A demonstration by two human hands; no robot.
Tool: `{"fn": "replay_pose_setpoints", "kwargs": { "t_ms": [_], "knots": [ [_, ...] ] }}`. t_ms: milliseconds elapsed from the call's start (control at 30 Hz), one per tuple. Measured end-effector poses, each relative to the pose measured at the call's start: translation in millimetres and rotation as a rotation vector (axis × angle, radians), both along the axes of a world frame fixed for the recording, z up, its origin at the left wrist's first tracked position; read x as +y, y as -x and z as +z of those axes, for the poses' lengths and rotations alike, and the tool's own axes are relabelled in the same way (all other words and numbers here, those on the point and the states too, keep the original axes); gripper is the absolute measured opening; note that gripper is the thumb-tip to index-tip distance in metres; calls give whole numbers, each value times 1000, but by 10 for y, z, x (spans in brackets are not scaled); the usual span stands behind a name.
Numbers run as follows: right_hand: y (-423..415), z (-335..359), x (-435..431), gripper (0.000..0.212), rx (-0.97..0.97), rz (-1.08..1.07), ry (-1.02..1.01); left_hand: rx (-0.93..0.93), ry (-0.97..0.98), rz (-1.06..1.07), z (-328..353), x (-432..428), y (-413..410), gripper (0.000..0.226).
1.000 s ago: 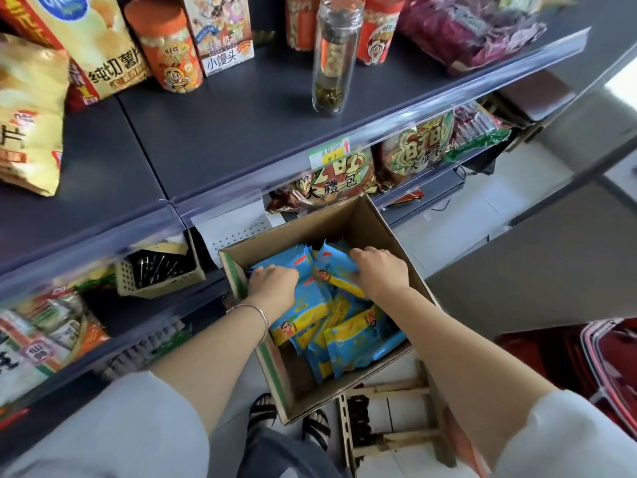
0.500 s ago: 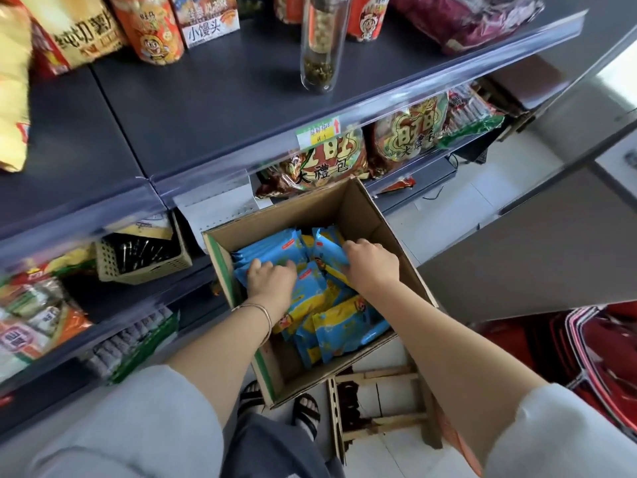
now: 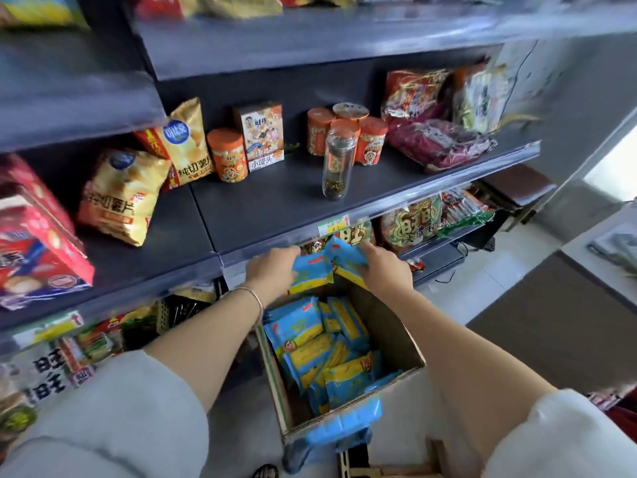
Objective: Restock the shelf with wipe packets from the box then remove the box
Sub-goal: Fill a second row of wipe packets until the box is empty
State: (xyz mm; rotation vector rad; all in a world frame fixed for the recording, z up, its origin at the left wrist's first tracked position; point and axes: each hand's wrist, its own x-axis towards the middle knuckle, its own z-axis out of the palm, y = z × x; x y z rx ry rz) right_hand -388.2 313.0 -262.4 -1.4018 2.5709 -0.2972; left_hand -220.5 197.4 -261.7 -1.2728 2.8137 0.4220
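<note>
Head view: wipe packets [image 3: 312, 269] are gripped by left hand [image 3: 272, 270] and right hand [image 3: 386, 267] above the box [image 3: 391, 327].

Daylight from the right, soft shadows, motion blur, wide-angle bending at edges

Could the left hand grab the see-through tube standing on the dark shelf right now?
Probably not yet. The left hand grips blue and yellow wipe packets, so its fingers are full. The way looks free, though: nothing stands in front of the clear tube on the dark grey shelf.
</note>
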Motion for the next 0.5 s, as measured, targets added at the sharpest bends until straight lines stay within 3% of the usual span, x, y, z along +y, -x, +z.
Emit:
{"fn": "replay_pose_setpoints", "kwargs": {
  "t_ms": [167,333,500],
  "knots": [
    [-20,711,-170,28,15,58,225,140,67,41,927,-158,-180,11],
    [-247,1472,-385,36,-16,132,578,273,312,69,1824,-270,-440,27],
    [-638,2026,-736,39,137,226,759,321,500,91,2494,-493,-869,27]
  ]
}}
